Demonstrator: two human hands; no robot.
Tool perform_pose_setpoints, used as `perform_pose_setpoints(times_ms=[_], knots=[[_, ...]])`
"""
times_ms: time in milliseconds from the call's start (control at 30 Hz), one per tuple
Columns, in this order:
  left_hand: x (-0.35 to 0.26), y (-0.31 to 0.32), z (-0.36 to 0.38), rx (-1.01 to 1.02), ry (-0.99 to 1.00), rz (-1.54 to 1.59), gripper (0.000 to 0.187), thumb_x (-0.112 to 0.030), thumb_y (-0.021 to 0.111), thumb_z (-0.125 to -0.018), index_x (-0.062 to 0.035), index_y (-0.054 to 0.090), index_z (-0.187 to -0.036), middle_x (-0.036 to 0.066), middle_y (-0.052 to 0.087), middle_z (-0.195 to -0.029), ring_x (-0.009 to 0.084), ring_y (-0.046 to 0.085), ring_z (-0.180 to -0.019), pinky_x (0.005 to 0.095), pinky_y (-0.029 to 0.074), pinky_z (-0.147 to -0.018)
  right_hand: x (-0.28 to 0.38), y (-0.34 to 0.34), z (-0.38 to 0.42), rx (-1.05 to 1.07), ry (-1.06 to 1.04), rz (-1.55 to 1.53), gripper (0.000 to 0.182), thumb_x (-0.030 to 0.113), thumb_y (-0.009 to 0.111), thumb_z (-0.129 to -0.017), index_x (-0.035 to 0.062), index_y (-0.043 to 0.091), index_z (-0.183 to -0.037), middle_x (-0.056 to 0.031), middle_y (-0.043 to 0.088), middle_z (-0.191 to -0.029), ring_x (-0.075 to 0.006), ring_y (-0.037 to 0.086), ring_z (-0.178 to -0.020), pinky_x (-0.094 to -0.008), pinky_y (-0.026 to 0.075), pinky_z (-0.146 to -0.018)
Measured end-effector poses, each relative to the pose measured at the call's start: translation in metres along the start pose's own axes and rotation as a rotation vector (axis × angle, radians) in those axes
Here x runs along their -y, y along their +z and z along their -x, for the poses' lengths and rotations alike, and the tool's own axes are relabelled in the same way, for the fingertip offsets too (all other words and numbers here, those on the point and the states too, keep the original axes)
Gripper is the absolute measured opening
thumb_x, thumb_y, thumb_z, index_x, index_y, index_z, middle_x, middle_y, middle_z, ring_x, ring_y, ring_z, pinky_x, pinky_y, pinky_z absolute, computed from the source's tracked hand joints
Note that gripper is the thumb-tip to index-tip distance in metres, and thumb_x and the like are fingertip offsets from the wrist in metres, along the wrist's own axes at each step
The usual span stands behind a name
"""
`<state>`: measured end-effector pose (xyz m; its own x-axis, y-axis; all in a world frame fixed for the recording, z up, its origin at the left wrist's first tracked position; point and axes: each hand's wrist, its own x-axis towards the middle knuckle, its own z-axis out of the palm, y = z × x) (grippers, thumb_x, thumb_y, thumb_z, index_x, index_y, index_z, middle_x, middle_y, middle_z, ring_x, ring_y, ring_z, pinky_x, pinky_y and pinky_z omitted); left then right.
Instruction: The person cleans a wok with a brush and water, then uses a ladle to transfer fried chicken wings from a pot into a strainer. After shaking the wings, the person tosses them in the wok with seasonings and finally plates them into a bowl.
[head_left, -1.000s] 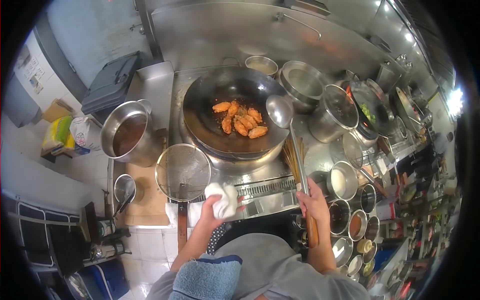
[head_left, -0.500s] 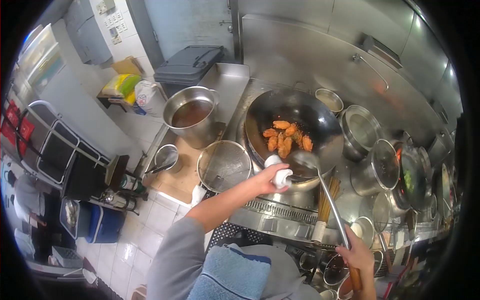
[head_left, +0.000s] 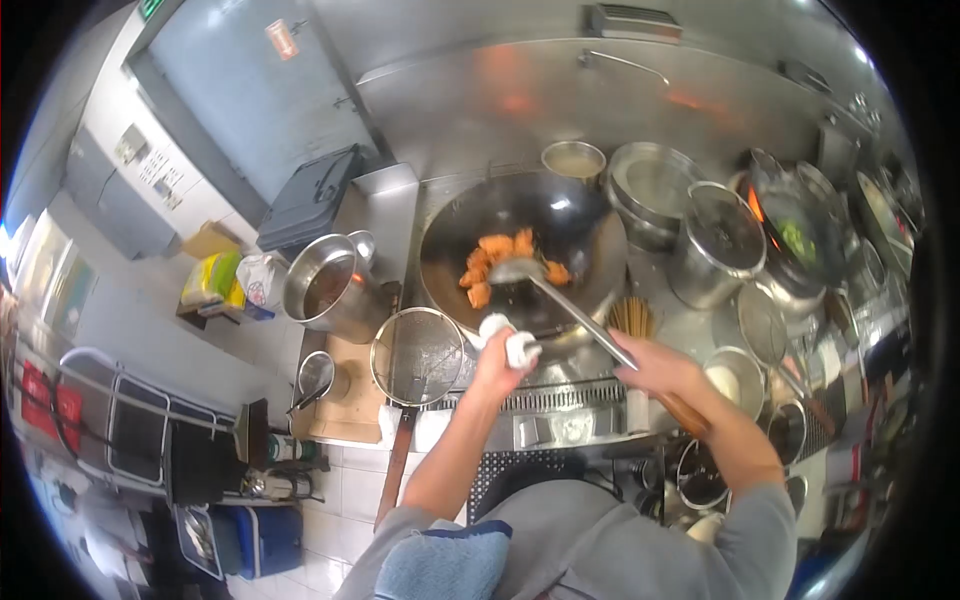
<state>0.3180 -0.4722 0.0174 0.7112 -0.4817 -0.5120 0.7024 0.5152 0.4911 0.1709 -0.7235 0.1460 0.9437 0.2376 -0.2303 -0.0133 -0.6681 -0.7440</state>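
Swung deeper into a dark wok (head_left: pixel 590 235), the metal ladle (head_left: pixel 586 320) reaches orange-brown food pieces (head_left: pixel 496 245), its long handle slanting back toward the person's right and ending in wood. Right hand (head_left: pixel 655 366) curls closed around the handle; left hand (head_left: pixel 498 368) clasps bunched white cloth (head_left: pixel 521 350) near the rim.

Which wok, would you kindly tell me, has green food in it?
The right-hand wok, beside the orange flame; the central wok instead holds orange-brown pieces.

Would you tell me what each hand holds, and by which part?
Right hand: the ladle, by its handle. Left hand: a bunched white cloth; which part is unclear.
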Motion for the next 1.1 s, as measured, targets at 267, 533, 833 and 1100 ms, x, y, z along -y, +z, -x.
perform_pose_setpoints(times_ms=[267,533,833,1100], knots=[[0.025,-0.008,0.055,0.01,-0.005,0.072,0.014,-0.019,0.05,-0.095,-0.0136,0.052,-0.108,0.007,0.063,-0.097,0.0235,0.063,-0.094,0.0483,0.054,-0.075,0.019,0.056,0.015,-0.277,0.093,0.102,0.072,0.017,0.061,-0.087,0.0013,0.026,-0.148,-0.0231,0.065,-0.086,-0.0339,0.065,-0.066,-0.041,0.052,-0.064],[-0.023,-0.003,0.02,0.073,-0.044,-0.114,0.021,-0.025,0.052,-0.094,-0.0151,0.051,-0.112,0.006,0.061,-0.104,0.026,0.059,-0.097,0.0432,0.05,-0.069,0.035,0.032,0.03,-0.048,0.256,0.014,0.074,0.017,0.06,-0.088,0.0058,0.021,-0.151,-0.0162,0.064,-0.078,-0.0275,0.062,-0.059,-0.038,0.051,-0.06],[0.008,-0.003,0.077,-0.068,-0.05,0.044,0.013,-0.021,0.053,-0.094,-0.0133,0.051,-0.105,0.01,0.063,-0.095,0.0245,0.064,-0.082,0.0395,0.054,-0.062,0.04,0.063,0.032,-0.369,0.142,0.09,0.071,0.016,0.061,-0.087,0.0051,0.026,-0.148,-0.0189,0.065,-0.08,-0.0328,0.063,-0.063,-0.0394,0.052,-0.062],[-0.027,0.005,0.028,0.027,-0.019,-0.169,0.016,-0.023,0.051,-0.091,-0.0139,0.053,-0.103,0.005,0.063,-0.088,0.0225,0.063,-0.085,0.0388,0.049,-0.062,0.041,0.029,0.035,-0.043,0.124,-0.1,0.074,0.017,0.06,-0.089,0.0083,0.021,-0.151,-0.0134,0.061,-0.07,-0.0213,0.059,-0.053,-0.0345,0.049,-0.054]])
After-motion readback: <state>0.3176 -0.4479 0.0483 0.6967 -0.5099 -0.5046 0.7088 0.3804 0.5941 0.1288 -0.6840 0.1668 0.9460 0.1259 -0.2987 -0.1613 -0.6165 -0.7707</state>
